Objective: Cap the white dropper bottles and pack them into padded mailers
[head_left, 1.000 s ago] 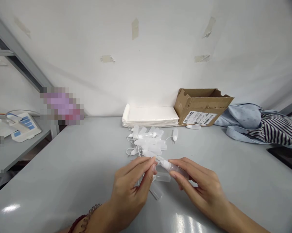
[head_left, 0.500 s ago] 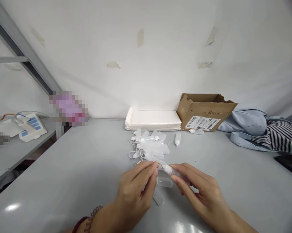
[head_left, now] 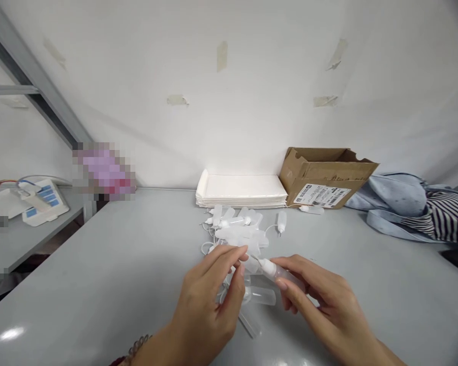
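Observation:
My right hand (head_left: 320, 300) grips a small translucent squeeze bottle (head_left: 287, 277) with a white top and a thin needle tip, tilted so that the tip points up and left. Just left of that tip is my left hand (head_left: 209, 292), its thumb and fingertips apart with nothing visible between them. Beyond both hands lies a loose pile of similar bottles (head_left: 238, 235), several with thin white cap straps. More bottles, one of them a clear bottle (head_left: 262, 296), lie between my hands, partly hidden by the left one.
A stack of white padded envelopes (head_left: 244, 189) lies against the wall, beside an open cardboard box (head_left: 328, 175) with a label. To the right is a light blue cloth bag (head_left: 396, 195) with striped fabric. A white and blue device (head_left: 46, 203) sits on the surface at left.
My left thumb and fingertips have parted from a pinch near the needle tip. The bottle in my right hand has shifted slightly right, and the view has moved a little.

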`<act>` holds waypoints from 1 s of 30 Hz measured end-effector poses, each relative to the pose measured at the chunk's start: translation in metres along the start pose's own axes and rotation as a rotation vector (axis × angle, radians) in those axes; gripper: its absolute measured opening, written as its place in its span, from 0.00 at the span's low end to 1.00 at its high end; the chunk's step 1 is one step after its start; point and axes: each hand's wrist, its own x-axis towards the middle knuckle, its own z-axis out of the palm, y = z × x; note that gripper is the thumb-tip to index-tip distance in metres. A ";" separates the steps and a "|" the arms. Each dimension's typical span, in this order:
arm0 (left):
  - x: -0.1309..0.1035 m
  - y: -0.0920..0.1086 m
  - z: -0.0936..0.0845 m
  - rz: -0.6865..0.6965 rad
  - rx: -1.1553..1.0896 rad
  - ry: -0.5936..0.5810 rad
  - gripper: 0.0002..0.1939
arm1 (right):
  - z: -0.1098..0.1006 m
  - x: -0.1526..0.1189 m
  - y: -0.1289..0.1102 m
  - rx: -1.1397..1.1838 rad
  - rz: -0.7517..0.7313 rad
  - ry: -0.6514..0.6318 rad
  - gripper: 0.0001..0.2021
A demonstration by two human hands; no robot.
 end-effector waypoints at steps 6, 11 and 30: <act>-0.005 -0.002 0.004 0.125 0.102 -0.016 0.18 | 0.000 0.001 -0.002 -0.061 -0.091 0.035 0.09; -0.005 -0.003 0.003 0.261 0.135 -0.059 0.16 | 0.001 0.000 -0.003 -0.062 -0.086 0.014 0.08; 0.002 -0.015 -0.011 0.048 0.321 -0.623 0.13 | -0.022 0.023 0.102 -0.678 -0.071 -0.100 0.25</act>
